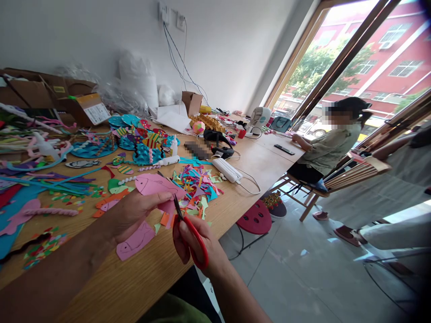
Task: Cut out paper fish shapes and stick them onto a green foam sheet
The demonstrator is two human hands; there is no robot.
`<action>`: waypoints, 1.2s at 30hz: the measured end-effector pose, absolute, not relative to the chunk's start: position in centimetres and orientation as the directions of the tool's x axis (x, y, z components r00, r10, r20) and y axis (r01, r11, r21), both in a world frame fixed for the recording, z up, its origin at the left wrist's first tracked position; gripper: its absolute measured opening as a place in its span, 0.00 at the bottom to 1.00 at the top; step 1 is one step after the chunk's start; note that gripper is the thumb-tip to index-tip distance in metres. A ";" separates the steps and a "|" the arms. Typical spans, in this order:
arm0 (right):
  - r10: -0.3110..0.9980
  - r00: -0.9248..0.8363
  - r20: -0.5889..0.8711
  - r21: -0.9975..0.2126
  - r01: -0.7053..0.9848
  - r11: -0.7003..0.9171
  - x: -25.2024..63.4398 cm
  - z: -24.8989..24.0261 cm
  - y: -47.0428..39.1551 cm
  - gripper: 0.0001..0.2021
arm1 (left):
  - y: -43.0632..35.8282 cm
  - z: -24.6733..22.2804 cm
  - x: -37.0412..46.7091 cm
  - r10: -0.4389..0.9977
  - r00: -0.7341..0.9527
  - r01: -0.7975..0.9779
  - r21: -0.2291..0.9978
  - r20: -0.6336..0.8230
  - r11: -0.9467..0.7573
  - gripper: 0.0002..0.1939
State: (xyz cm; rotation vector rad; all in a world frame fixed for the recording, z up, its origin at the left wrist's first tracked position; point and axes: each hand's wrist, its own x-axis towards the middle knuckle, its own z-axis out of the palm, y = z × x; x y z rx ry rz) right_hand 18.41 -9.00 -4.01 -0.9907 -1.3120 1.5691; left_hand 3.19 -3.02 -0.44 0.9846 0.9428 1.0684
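Note:
My left hand (136,211) pinches a sheet of pink paper (156,185) that has a fish outline drawn on it. Red-handled scissors (198,237) are in my right hand (202,244), their dark blades at the right edge of the pink sheet. Below my left hand, a second pink piece (136,241) with a drawn fish lies on the table. A pile of colourful paper scraps (198,181) sits just beyond the scissors.
On the wooden table (134,287) are blue paper pieces with fish (153,141), a glue bottle (169,160), a white power strip (227,170) and boxes (85,110). A seated person (332,139) is at the right; red stool (256,218) beside the table.

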 end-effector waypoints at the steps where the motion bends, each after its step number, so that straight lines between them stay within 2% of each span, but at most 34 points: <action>1: 0.942 -0.332 -0.059 -0.990 -0.105 -0.099 18.4 -4.0 -9.0 0.24 | -3.0 -0.4 3.2 0.969 0.211 -0.240 0.954 -0.128 0.179 0.06; 11: 0.939 -0.334 -0.086 -0.990 -0.079 -0.119 18.7 -4.3 -9.3 0.25 | -3.2 -0.1 3.0 0.940 0.290 -0.255 0.932 -0.182 0.259 0.05; 22: 0.948 -0.308 -0.083 -0.988 -0.101 -0.119 18.6 -4.4 -9.3 0.26 | -3.3 -0.5 3.1 0.947 0.267 -0.276 0.928 -0.177 0.251 0.04; 27: 0.958 -0.269 -0.102 -0.987 -0.095 -0.132 18.4 -4.1 -9.3 0.25 | -3.4 -0.4 3.3 0.941 0.292 -0.268 0.930 -0.172 0.253 0.08; 36: 0.963 -0.255 -0.090 -0.990 -0.080 -0.113 18.3 -4.0 -9.2 0.25 | -3.3 -0.8 3.4 0.945 0.230 -0.238 0.928 -0.233 0.287 0.10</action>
